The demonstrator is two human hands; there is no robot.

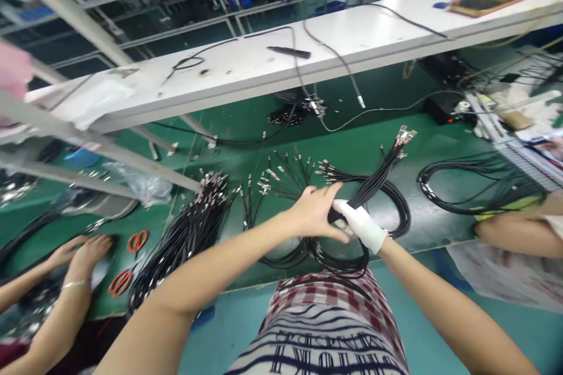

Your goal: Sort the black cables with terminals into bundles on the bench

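Observation:
My right hand [359,225], in a white glove, is wrapped round a bundle of black cables [373,186] over the table's front part. The bundle runs up and right from the hand to shiny metal connectors [403,137]. Just left of it, my bare left hand [313,211] is open, its thumb and fingers spread apart. Below both hands a coil of black cable [341,263] hangs near the table edge. Another coil [402,211] lies right of my gloved hand. Loose cable ends with metal tips fan out beyond my left hand.
A thick pile of black cables [185,234] lies to the left, beside scissors with orange handles [121,282]. A white shelf [246,67] crosses above the green table [246,152], with a phone [495,0] on it. Co-workers' arms show at left and right; a cable coil [433,190] lies at right.

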